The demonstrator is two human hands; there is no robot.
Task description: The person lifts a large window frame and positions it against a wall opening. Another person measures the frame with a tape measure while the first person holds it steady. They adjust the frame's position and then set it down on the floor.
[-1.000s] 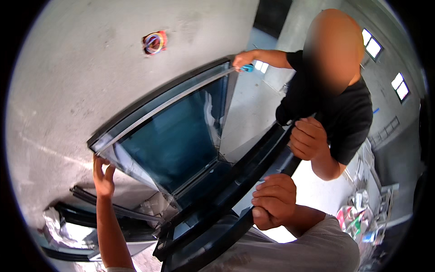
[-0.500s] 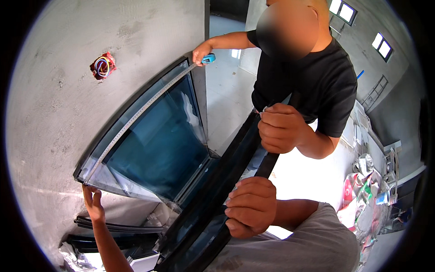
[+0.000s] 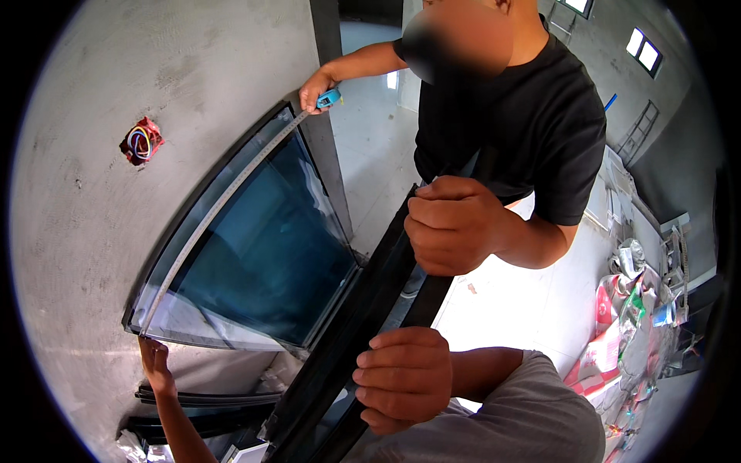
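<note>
One grey fabric sleeve (image 3: 532, 413), creased, its edge behind the right grip (image 3: 405, 380); bare forearm (image 3: 179, 428) behind the left grip (image 3: 157, 369).

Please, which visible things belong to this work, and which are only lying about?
In use, apparently:
blue tape measure, its end at the left hand
glass panel
black frame in the right hand

Apparently just lying about:
black strips
crumpled wrapping

At lower left, the left grip (image 3: 158, 369) touches the corner of a tinted glass panel (image 3: 262, 247), where a tape blade (image 3: 221, 202) ends; at lower centre, the right grip (image 3: 405, 378) clasps a black bar (image 3: 427, 303). At upper centre, a co-worker's grip (image 3: 315, 89) holds the blue tape case (image 3: 329, 99).
</note>
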